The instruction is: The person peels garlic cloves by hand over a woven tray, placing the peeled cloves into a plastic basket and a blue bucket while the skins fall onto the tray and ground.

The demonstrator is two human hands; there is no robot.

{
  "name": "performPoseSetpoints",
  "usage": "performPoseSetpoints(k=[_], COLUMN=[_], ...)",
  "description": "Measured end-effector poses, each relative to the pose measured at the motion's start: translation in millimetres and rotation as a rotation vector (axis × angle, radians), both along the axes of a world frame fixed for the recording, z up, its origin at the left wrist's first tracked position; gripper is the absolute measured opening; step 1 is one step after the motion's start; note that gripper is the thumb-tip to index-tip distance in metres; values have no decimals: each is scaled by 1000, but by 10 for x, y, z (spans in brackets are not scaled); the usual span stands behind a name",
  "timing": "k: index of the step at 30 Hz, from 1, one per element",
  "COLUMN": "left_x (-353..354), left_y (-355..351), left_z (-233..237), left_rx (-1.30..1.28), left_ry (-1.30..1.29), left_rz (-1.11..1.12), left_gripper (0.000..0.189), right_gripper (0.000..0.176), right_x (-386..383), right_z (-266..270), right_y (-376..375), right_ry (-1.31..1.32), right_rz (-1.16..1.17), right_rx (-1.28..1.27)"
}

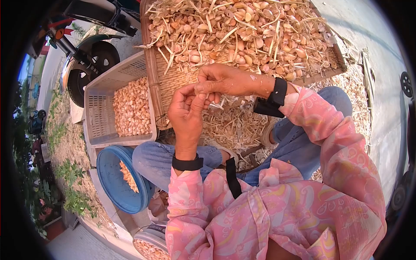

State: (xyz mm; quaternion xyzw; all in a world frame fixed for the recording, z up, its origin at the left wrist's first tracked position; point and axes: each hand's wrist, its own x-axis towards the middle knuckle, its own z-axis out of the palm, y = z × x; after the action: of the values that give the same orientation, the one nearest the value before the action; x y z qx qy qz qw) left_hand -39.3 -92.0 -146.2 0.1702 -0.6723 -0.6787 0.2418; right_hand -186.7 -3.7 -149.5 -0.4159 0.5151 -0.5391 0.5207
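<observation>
My left hand (187, 108) and my right hand (227, 80) meet over the near edge of a woven tray (167, 89). Thumbs and fingers of both are pinched together at one spot; what lies between them is too small and hidden to make out. Just under the fingertips a pale, papery scrap (216, 104) shows, like garlic skin. Unpeeled garlic cloves (242, 43), mixed with dry stalks and husks, are heaped on the tray right beyond my hands. Both wrists wear black straps.
Left of the tray stands a white plastic crate (97, 108) with peeled garlic cloves (132, 106). A blue bucket (113, 190) and another container (149, 232), also with cloves, are beside my leg. Garlic husks (234, 130) cover the ground between my legs. Wheels (104, 56) stand at upper left.
</observation>
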Motion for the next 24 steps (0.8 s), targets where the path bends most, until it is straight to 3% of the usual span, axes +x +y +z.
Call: performPoseSetpoints(k=[5,10,17,24], left_x=[13,75,132,251], left_y=[0,-67,-3,-48], left_z=[28,147,173,323], left_rx=[52,118,90,38], left_ry=[-11,-78,-53,-95], left_rz=[-1,-120,-121,-151], left_gripper=[23,22,26,24], right_gripper=[32,35,33,25], right_x=[42,-9,-62,-128], right_z=[113,67,160,287], right_y=[8,19,51,155], right_ry=[57,-32,-30,-357], right_rz=[-26,72,178,390], right_rx=[10,-25,11,88])
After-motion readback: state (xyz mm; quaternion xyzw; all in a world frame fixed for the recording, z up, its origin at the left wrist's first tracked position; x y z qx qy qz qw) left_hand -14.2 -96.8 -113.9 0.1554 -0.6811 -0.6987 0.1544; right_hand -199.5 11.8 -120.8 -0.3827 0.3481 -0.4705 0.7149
